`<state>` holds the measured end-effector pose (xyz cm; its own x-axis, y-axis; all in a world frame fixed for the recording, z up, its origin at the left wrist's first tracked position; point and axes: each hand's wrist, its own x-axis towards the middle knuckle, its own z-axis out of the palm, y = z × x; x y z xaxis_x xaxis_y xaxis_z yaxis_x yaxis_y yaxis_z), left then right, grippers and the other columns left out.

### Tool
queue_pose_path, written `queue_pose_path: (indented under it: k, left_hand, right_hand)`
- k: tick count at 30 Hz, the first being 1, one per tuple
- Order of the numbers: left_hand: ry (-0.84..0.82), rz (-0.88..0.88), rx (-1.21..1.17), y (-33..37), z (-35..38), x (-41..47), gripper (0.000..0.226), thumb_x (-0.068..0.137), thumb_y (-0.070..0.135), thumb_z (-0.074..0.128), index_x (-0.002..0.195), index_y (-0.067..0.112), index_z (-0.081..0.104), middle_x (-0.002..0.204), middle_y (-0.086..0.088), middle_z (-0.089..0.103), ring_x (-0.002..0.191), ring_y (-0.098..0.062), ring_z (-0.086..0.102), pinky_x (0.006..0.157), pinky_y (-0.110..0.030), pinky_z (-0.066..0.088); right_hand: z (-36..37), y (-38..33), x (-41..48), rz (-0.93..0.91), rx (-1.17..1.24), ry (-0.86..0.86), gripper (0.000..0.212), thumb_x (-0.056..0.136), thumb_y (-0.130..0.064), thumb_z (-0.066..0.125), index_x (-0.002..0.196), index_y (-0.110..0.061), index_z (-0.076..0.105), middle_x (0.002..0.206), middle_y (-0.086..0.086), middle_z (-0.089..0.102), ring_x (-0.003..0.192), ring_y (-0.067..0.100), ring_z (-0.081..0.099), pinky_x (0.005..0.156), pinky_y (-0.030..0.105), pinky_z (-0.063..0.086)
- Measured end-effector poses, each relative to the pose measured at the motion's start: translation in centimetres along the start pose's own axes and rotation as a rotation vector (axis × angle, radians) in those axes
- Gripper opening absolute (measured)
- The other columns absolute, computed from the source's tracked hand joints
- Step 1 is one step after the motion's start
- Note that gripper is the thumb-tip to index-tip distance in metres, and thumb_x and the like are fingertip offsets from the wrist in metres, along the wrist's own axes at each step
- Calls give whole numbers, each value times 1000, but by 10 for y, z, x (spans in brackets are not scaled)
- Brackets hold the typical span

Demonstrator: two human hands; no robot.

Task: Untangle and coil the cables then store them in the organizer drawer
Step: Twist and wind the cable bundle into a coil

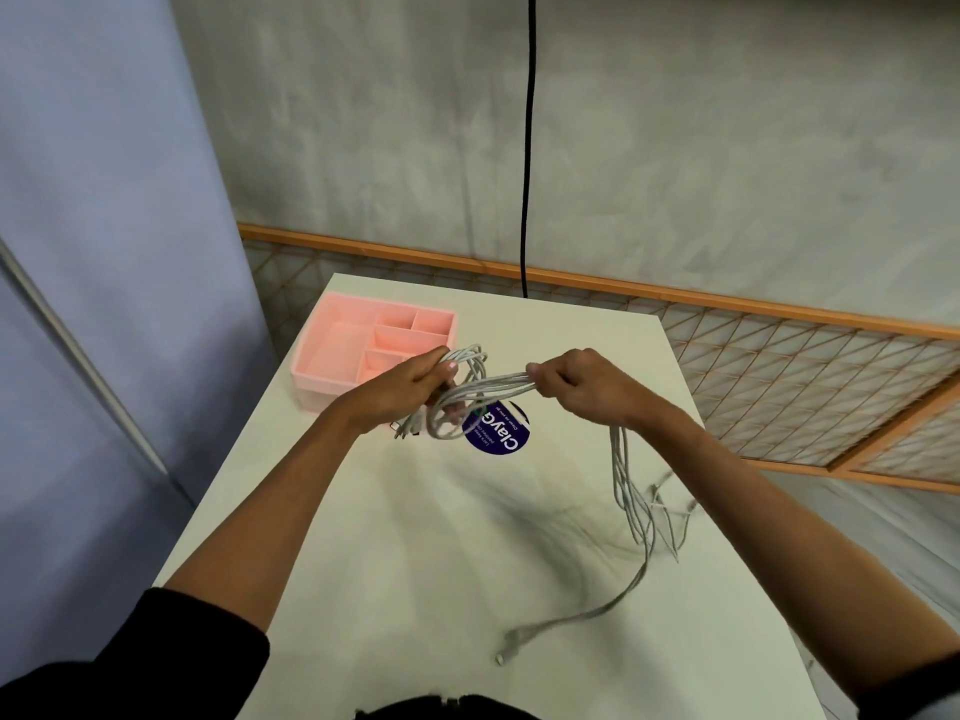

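A: Where are the cables (498, 383)?
B: In the air over the white table (415, 537), stretched as a grey-white bundle between both hands

A: What is the left hand (410, 387) doing?
B: Its fingers are curled round a bunch of loops, and a few plug ends poke out just below the wrist

A: And the right hand (576, 381)?
B: It's closed round the same bundle, with the strands gripped between the thumb and the curled fingers. From under that hand the loose tails (631, 491) hang down and trail across the table, blurred in places. One ends in a white plug (503, 657) lying near the front edge

A: The organizer drawer (322, 381)?
B: It's pink and sits at the far left corner of the table, just behind the left hand. It has several compartments, and those I can see hold nothing. No cable touches it

A: Anything else?
B: A round dark blue sticker (501, 433) lies on the table under the bundle. A black cord (527, 148) hangs down the wall behind, and a wooden lattice screen (779, 366) runs past the far and right sides
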<state>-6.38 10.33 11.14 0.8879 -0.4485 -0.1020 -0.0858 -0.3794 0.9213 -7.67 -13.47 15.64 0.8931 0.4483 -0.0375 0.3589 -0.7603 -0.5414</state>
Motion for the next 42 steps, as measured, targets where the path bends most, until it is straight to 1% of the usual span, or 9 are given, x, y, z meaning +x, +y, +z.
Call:
queue_pose_path:
  k: [4, 10, 13, 16, 20, 23, 28, 34, 42]
  left_hand:
    - [-51, -6, -64, 15, 7, 2, 33, 103, 28, 34, 119, 6, 53, 108, -9, 67, 87, 1, 68, 71, -9, 50]
    - [-26, -12, -129, 30, 13, 9, 40, 103, 33, 33, 116, 0, 53, 102, -11, 63, 97, -21, 61, 94, -39, 48]
    - [-69, -28, -180, 32, 17, 6, 36, 105, 30, 31, 100, 2, 53, 80, -7, 65, 76, -18, 63, 74, -32, 53]
    - [-107, -77, -355, 28, 21, 3, 29, 105, 23, 28, 85, 12, 47, 57, 2, 43, 47, -8, 43, 58, -26, 42]
    - [-98, -111, -673, 21, 18, 4, 32, 103, 25, 33, 77, 17, 50, 54, 9, 27, 43, -3, 23, 42, -15, 28]
    - [-97, -97, -810, 21, 11, 4, 29, 104, 25, 31, 85, 15, 50, 48, 11, 27, 39, -1, 21, 38, -14, 24]
    - [-220, -129, -890, 28, 8, 2, 32, 102, 24, 30, 80, 14, 51, 45, 10, 26, 35, 1, 23, 39, -14, 18]
    - [-271, -144, -692, 37, 5, -4, 31, 100, 24, 36, 79, 14, 57, 51, 2, 40, 42, -8, 37, 47, -22, 44]
    - [-327, -179, -745, 35, 4, -3, 16, 90, 25, 42, 84, 11, 48, 54, 4, 43, 44, -7, 42, 52, -24, 49]
  right_hand:
    - [-11, -20, 10, -34, -179, -109, 47, 101, -31, 39, 58, -11, 44, 49, -1, 41, 45, 12, 35, 52, 31, 30]
    - [-3, -45, 27, -31, -312, -197, 43, 98, -27, 39, 75, -8, 70, 72, 8, 67, 64, 19, 58, 57, 26, 42]
    - [-3, -50, 30, -38, -279, -213, 48, 100, -26, 36, 59, -15, 59, 57, -2, 53, 52, 9, 45, 48, 12, 32]
    - [-3, -51, 34, -33, -189, -196, 47, 101, -31, 37, 62, -6, 47, 53, 1, 40, 49, 12, 36, 50, 22, 29]
    - [-10, -48, 30, -60, -45, -179, 34, 95, -40, 52, 71, -17, 55, 54, -8, 45, 43, 2, 42, 47, 9, 33]
    - [-21, -36, 22, -70, 64, -134, 32, 91, -41, 59, 86, -9, 58, 63, -4, 52, 46, 2, 48, 47, 17, 43]
    - [-18, -21, 17, -204, -31, 107, 26, 97, -33, 49, 80, -13, 49, 59, -9, 44, 53, 7, 42, 53, 17, 31]
    - [-27, -30, 15, -320, -305, 43, 26, 101, -32, 40, 81, -16, 46, 53, -10, 37, 51, 11, 40, 51, 22, 28]
    - [-29, -48, 25, -317, -459, -125, 27, 101, -35, 37, 88, -16, 50, 59, -10, 39, 56, 5, 39, 60, 32, 31]
